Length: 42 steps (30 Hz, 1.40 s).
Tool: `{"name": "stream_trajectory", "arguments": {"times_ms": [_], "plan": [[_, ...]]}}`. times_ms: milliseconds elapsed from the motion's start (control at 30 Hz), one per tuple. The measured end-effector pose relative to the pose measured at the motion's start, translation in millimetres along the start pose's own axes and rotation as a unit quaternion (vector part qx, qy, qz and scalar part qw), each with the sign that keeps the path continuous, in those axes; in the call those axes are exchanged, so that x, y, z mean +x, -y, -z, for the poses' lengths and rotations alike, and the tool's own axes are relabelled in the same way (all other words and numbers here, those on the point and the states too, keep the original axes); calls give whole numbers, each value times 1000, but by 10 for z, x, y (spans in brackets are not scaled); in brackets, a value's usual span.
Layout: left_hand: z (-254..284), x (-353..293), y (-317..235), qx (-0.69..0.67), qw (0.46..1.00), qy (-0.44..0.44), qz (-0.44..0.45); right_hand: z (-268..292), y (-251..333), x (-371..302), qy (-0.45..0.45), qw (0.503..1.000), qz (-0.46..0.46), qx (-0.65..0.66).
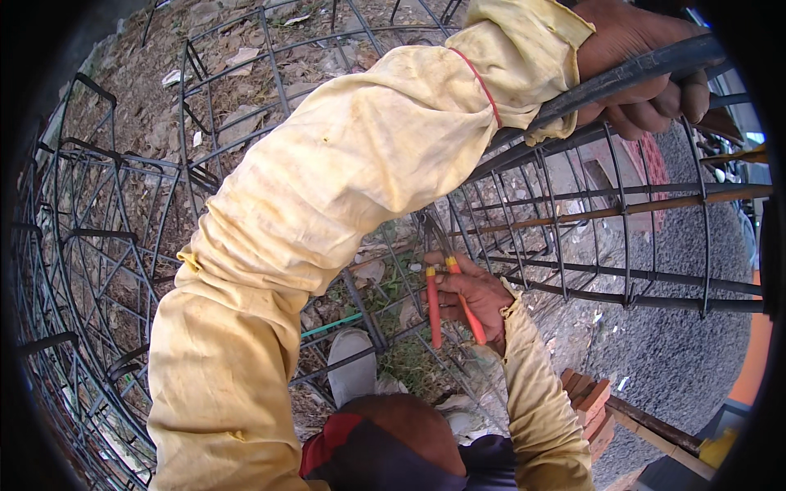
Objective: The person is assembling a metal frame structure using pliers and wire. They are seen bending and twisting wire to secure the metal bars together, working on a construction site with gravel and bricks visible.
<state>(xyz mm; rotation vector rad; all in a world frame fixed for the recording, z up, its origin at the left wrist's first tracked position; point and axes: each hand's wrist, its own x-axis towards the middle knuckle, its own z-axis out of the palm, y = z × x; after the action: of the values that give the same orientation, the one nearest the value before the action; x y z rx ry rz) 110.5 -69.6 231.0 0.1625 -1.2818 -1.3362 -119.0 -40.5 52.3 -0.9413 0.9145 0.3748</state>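
Observation:
My left arm, in a cream-yellow sleeve, reaches across the view to the upper right. There my left hand [626,49] is closed round a thick dark bar [598,86] of a steel rebar cage [626,209]. Lower, near the middle, my right hand [479,299] holds a pair of pincers [434,307] with orange-red handles and yellow collars. The handles stand apart, and the fingers lie round and between them. The metal jaws point up toward the bars just under my left sleeve; what they touch is too small to make out.
More rebar cages [115,164] with bent ends fill the left side. Under them lies littered soil [237,123]. A grey shoe [352,364] shows below the middle. Red bricks [589,405] and a plank [663,442] lie at the lower right, beside dark grey gravel [671,352].

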Motion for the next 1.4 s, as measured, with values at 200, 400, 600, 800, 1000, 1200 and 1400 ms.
{"name": "stream_trajectory", "arguments": {"times_ms": [200, 400, 600, 800, 1000, 1200, 1400], "plan": [[35, -3, 46, 5, 1000, -20, -10, -33, -79, 13, -11, 999, 31, 26], [39, 60, 20, 12, 999, -34, -14, -60, -90, 71, -19, 997, 33, -64], [67, 42, 6, 27, 998, -48, -20, -220, 46, -27, -63, 996, -2, -64], [65, 5, 25, 36, 997, -57, -27, -235, 239, -93, -23, 998, -19, -52], [70, -8, 46, 40, 997, -62, -32, -215, 225, -48, -16, 995, 13, -97], [67, 22, -5, 45, 996, -66, -35, -251, -250, 137, -141, 946, 188, -222], [71, 13, 11, 57, 995, -74, -28, -299, -328, 278, -206, 901, 244, -294]]}}
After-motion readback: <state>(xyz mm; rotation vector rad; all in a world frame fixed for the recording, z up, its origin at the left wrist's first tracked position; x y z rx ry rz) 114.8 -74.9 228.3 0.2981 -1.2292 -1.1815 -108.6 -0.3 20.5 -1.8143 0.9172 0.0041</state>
